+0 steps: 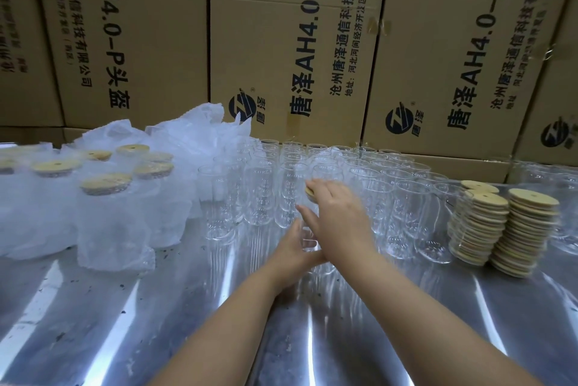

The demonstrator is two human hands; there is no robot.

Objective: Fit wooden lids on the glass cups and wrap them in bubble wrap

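Everything here turns on one vertical line. The glass cup (309, 243) stands upright near the middle of the steel counter (125, 307), just in front of the rows of empty cups (375, 173), and its long axis runs straight up and down. The left hand (292, 249) grips it low on the body, fingers curled round the glass. The right hand (336, 213) sits directly above, palm down. Its fingers lie fairly straight across a wooden lid (309, 191), and only the lid's left edge peeks out under the fingertips. The thumb is splayed off to the left, clear of the lid.

So the lid is over the mouth of the cup and the upper hand is the one that must act. The right forearm crosses over the left wrist to get there. From where I stand I cannot tell whether the lid is already level in the rim or still cocked to one side, because the hand hides it.

I would judge the next push needs to go straight down along the cup's axis while the lower hand steadies the base. A slanted press could skid the cup on the slick metal into its neighbours. Spare lids wait in stacks (528, 229) to the right, and finished, wrapped cups (106, 216) stand to the left.
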